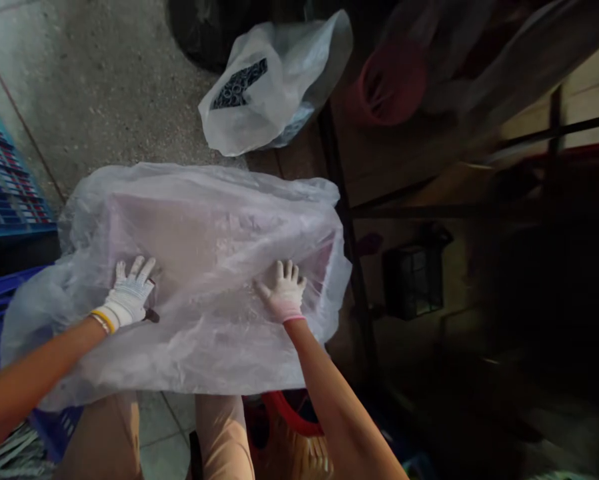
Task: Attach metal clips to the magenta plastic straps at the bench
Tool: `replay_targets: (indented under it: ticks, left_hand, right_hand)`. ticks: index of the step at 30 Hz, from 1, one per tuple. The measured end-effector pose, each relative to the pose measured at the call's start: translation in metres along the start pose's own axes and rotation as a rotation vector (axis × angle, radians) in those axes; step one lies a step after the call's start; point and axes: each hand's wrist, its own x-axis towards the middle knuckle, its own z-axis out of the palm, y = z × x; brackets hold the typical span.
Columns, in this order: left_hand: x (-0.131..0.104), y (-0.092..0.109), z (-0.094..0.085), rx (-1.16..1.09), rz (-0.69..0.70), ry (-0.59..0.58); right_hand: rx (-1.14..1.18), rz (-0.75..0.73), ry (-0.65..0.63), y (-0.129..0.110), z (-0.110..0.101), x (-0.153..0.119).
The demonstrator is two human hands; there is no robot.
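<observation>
A large translucent plastic bag [199, 347] is spread over a pinkish crate or box, whose outline [324, 257] shows faintly through the film. My left hand [132, 293], in a white knitted glove with a yellow cuff, lies on the left part of the plastic with its fingers spread; the thumb looks dark. Toward the right side, my right hand [285, 291], in a white glove with a pink cuff, rests flat on the sheet, fingers apart. What lies beneath the plastic is too cloudy to make out.
Beyond the crate stands a white bag [274, 107] of small dark rings. A red basket [392, 83] is at the upper right, beside a dark metal frame [347, 220]. Blue crates [9, 180] stand at the left. A red-rimmed container [292, 417] sits near my legs.
</observation>
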Motion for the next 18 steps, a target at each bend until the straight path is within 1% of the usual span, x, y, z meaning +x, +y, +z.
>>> replay_targets:
  ticks: [1,3,5,7,10,12,15,18]
  left_hand:
    - [0.007,0.000,0.021,0.000,0.003,-0.042]
    - [0.018,-0.003,0.058,-0.019,0.002,-0.075]
    - [0.027,-0.004,0.085,-0.035,0.000,-0.076]
    - [0.039,-0.002,0.106,-0.043,-0.007,-0.083]
    - [0.063,0.001,0.129,-0.050,-0.005,-0.099]
    - [0.080,0.000,0.143,-0.062,-0.006,-0.083]
    - [0.103,-0.006,0.159,-0.082,-0.022,-0.035]
    - [0.124,-0.012,0.166,-0.104,-0.025,-0.013]
  right_hand:
    - [0.008,0.016,-0.045,-0.002,0.017,0.009]
    - [0.007,0.030,-0.081,-0.002,0.046,0.021]
    - [-0.010,0.040,-0.063,0.000,0.069,0.027]
    - [-0.029,0.047,-0.031,0.001,0.087,0.030]
    - [-0.040,0.040,-0.013,0.003,0.109,0.038]
    - [-0.027,0.036,-0.022,0.003,0.123,0.045]
    - [0.024,0.002,-0.089,0.003,0.146,0.055]
    - [0.074,-0.086,-0.183,0.003,0.169,0.062]
